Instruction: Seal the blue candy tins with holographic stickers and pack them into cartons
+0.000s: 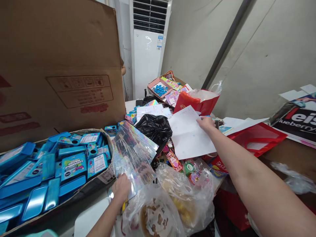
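My right hand (pixel 206 124) is closed on the right edge of a white sheet of paper (pixel 194 138), holding it over the cluttered table. Lower left, my left hand (pixel 120 187) has its fingers curled at the near edge of a shiny holographic sheet (pixel 133 151) and seems to grip it; the fingertips are hidden. Between the two sheets lies a crumpled black plastic bag (pixel 155 130). Just right of my left hand sits a clear plastic bag (pixel 153 210) around a bowl with brown bits.
At left, a carton holds several blue candy boxes (pixel 74 166) beside a tall cardboard box (pixel 59 65). A red bag (pixel 196 102) and an open box of small items (pixel 160 89) stand at the back. Another clear bag (pixel 187 197) hangs near the front edge.
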`<state>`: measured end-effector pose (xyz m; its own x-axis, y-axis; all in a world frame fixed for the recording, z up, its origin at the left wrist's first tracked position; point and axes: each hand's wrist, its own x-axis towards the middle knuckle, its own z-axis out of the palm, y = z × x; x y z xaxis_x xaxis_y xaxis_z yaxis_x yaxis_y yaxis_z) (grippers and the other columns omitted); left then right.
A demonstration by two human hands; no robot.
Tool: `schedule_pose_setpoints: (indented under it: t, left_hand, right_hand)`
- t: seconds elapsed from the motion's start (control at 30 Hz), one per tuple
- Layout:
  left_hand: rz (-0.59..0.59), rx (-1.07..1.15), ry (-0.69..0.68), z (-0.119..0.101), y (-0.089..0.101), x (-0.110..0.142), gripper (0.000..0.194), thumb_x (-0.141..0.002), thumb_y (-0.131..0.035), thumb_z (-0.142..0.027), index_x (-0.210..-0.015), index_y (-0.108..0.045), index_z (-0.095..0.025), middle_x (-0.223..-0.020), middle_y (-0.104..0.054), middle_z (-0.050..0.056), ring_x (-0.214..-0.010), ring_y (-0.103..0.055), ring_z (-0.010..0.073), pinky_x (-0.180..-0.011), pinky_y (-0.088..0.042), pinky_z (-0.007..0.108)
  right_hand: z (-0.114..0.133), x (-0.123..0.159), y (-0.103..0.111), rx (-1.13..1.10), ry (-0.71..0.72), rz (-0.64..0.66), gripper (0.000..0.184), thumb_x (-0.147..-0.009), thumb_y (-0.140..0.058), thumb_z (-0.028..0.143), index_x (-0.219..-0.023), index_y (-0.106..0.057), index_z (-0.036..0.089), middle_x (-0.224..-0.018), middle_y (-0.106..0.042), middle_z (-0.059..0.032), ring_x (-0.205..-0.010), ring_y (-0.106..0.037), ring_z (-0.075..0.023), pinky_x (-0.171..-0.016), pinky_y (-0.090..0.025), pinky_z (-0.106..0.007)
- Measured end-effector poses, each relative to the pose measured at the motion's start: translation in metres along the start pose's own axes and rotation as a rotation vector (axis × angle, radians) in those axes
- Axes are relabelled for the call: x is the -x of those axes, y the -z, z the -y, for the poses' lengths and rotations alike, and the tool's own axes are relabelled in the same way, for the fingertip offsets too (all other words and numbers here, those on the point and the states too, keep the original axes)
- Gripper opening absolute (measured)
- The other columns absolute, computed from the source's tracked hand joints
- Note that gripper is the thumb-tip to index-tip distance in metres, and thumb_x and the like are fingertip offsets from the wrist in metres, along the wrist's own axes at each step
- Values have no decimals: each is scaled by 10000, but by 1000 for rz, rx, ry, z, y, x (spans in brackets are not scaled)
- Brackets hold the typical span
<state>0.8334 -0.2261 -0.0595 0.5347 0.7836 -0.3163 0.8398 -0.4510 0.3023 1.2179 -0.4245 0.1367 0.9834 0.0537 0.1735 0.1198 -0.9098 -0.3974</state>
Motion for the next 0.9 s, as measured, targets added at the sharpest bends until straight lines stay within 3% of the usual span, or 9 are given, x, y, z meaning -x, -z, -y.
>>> schedule_pose_setpoints:
  t: [0.1,0.23,0.37,0.47,0.6,0.77,0.9]
  left_hand:
    - [-18,4,-5,-1,11,4,155,-816,-402,-256,-800,-539,-186,-905,-651,120,-834,-644,264,-644,-390,312]
    - [-62,267,-100,15,37,17,159,-854,-309,-286,-858,-455,-223,-738,-622,34,-701,-615,214,-604,-374,278]
    - [-207,597,-105,48,74,40,218,-839,-338,-422,-842,-446,-233,-717,-607,-1,-672,-588,193,-613,-389,267]
    - [-269,754,-94,71,109,62,350,-778,-417,-563,-787,-501,-224,-640,-567,-25,-629,-538,173,-599,-391,256]
    - [-345,907,-141,92,160,97,417,-711,-518,-607,-717,-575,-194,-626,-540,-32,-606,-474,135,-578,-382,228]
    - [-452,1050,-137,127,215,144,341,-728,-577,-510,-768,-638,-177,-715,-592,-11,-695,-513,137,-628,-412,212]
    - [-476,1123,-125,173,248,178,360,-713,-635,-462,-918,-686,-171,-872,-665,24,-836,-578,179,-728,-456,238]
  right_hand:
    - [3,13,14,-12,76,-72,268,-885,-440,317,-992,-617,148,-976,-606,-167,-947,-537,-296,-773,-403,-394]
    - [10,40,62,-69,275,-226,219,-880,-381,324,-911,-553,191,-818,-604,-104,-792,-544,-251,-692,-380,-336]
    - [31,69,117,-225,550,-156,254,-825,-423,441,-744,-508,216,-665,-543,-21,-650,-496,-190,-600,-361,-289]
    - [57,96,146,-351,670,48,369,-772,-484,572,-729,-534,210,-629,-532,2,-593,-472,-165,-534,-360,-270]
    - [101,145,158,-523,726,433,432,-729,-564,639,-771,-556,210,-666,-577,-2,-571,-496,-157,-472,-375,-257]
    - [165,227,142,-558,743,893,445,-710,-631,632,-841,-607,207,-746,-620,-33,-607,-552,-174,-476,-429,-261]
    - [216,304,111,-476,816,1218,496,-689,-641,651,-898,-642,201,-815,-646,-55,-696,-592,-211,-552,-482,-285]
